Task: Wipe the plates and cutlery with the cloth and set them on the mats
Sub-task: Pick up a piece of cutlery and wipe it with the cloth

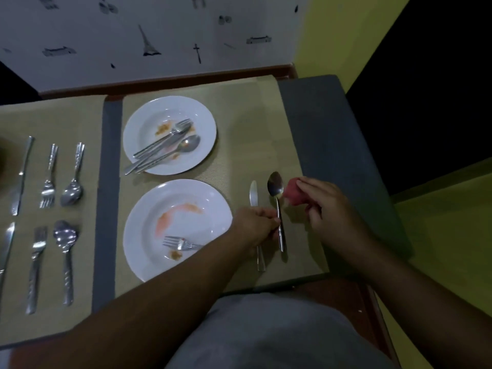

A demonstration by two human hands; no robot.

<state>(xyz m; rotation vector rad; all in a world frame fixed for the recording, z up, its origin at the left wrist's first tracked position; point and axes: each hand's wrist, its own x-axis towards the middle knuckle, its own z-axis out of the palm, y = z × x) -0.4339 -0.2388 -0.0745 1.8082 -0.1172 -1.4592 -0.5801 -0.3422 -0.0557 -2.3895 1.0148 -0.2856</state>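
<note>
The spoon [276, 186] is being pinched by its handle in the left hand [254, 226], over the mat [239, 155] beside the knife [253, 194]. The cloth [292, 194] is being gripped in the right hand [327, 209] at the spoon's bowl. Wiping seems under way; next, the spoon likely needs laying down beside the knife.

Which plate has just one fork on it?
The nearer plate, the one with the pink smear and a single fork. The farther plate holds a whole pile of cutlery.

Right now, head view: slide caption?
Left hand grips a steel spoon; right hand holds a red cloth by its bowl.
</note>
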